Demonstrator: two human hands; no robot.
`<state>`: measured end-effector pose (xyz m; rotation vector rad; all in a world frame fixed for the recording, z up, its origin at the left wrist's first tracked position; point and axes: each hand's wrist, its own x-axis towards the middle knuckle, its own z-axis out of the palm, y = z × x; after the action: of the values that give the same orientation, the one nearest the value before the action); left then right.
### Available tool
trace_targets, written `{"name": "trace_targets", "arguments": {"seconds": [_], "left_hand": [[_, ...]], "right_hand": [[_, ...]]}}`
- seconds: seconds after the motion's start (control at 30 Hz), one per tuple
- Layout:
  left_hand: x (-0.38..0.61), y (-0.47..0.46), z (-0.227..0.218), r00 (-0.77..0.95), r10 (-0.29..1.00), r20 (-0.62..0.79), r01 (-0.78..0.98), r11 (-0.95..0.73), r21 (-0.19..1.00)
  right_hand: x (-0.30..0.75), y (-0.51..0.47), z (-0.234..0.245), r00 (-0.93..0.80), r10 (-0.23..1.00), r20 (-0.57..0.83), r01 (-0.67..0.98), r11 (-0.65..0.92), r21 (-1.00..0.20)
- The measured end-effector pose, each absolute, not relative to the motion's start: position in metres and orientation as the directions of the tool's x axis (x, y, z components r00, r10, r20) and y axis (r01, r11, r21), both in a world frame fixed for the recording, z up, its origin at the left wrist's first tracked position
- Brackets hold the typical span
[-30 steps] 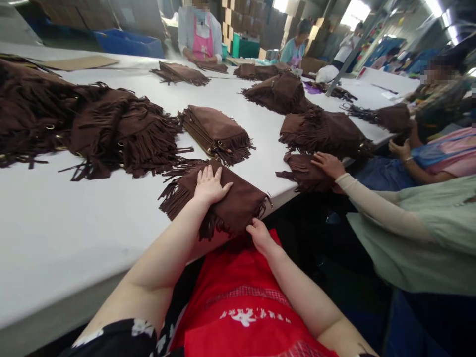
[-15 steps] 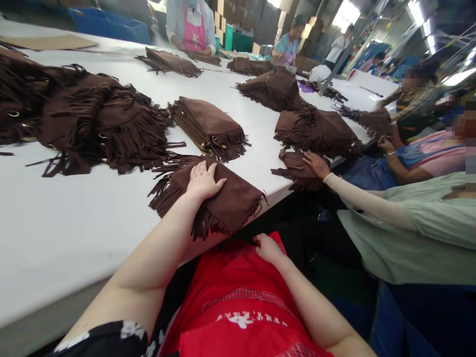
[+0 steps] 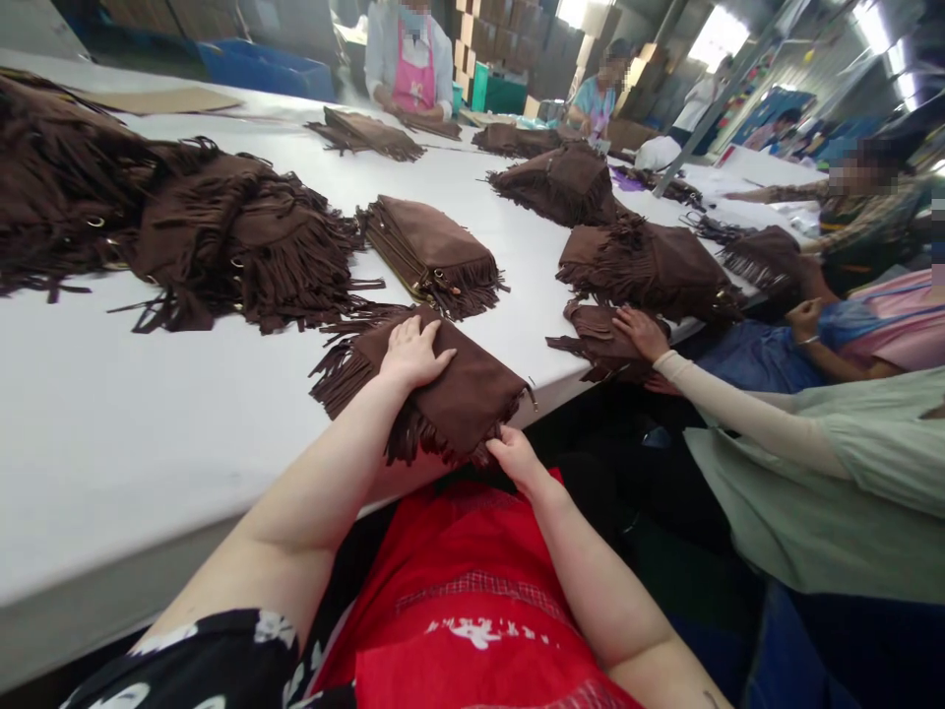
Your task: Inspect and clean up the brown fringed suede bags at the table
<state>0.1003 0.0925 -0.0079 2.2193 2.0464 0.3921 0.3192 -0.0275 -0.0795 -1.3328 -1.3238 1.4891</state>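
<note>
A brown fringed bag (image 3: 465, 379) lies at the front edge of the white table, its fringe hanging past the edge. My left hand (image 3: 417, 354) rests flat on top of it with fingers spread. At the bag's near right corner, my right hand (image 3: 517, 458) is closed, thumb and fingers pinching at the fringe. Just beyond lies a brown bag (image 3: 435, 241) with a zipped edge and gold-coloured fittings.
A heap of brown fringed bags (image 3: 221, 231) covers the left of the white table (image 3: 148, 423). More bags (image 3: 642, 261) lie to the right, where a co-worker's hand (image 3: 641, 332) rests on one. Other people work across and along the table.
My right hand has risen from my red apron to the bag's near right corner. My left hand stays flat on the bag. The view has shifted slightly.
</note>
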Motion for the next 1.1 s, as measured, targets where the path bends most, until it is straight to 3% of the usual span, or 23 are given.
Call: {"name": "trace_targets", "arguments": {"seconds": [0.13, 0.3, 0.37, 0.5, 0.6, 0.67, 0.77, 1.0, 1.1], "left_hand": [[0.101, 0.092, -0.006, 0.063, 0.992, 0.113, 0.966, -0.090, 0.244], [0.102, 0.092, -0.004, 0.071, 0.991, 0.111, 0.965, -0.097, 0.243], [0.102, 0.092, -0.004, 0.067, 0.991, 0.113, 0.965, -0.093, 0.245], [0.102, 0.092, -0.004, 0.058, 0.992, 0.112, 0.964, -0.085, 0.253], [0.101, 0.092, -0.004, 0.056, 0.992, 0.114, 0.964, -0.083, 0.252], [0.101, 0.092, -0.004, 0.060, 0.991, 0.121, 0.965, -0.089, 0.248], [0.101, 0.091, -0.004, 0.068, 0.990, 0.127, 0.965, -0.097, 0.244], [0.101, 0.092, -0.006, 0.060, 0.990, 0.130, 0.962, -0.092, 0.259], [0.101, 0.092, -0.006, 0.065, 0.990, 0.122, 0.962, -0.094, 0.257]], "right_hand": [[0.340, -0.041, -0.107, -0.175, 0.916, -0.362, 0.369, -0.280, -0.886], [0.372, -0.061, -0.126, -0.122, 0.888, -0.443, 0.450, -0.348, -0.822], [0.377, -0.060, -0.120, -0.050, 0.933, -0.356, 0.384, -0.311, -0.869], [0.362, -0.043, -0.088, 0.050, 0.997, -0.055, 0.068, -0.059, -0.996], [0.334, -0.033, -0.067, -0.161, 0.982, -0.101, -0.143, -0.124, -0.982], [0.316, -0.030, -0.060, -0.261, 0.951, -0.164, -0.181, -0.215, -0.960], [0.304, -0.031, -0.064, -0.261, 0.936, -0.238, -0.082, -0.267, -0.960], [0.336, -0.054, -0.107, -0.308, 0.843, -0.441, 0.398, -0.307, -0.865], [0.346, -0.064, -0.114, -0.257, 0.871, -0.419, 0.405, -0.296, -0.865]]}}
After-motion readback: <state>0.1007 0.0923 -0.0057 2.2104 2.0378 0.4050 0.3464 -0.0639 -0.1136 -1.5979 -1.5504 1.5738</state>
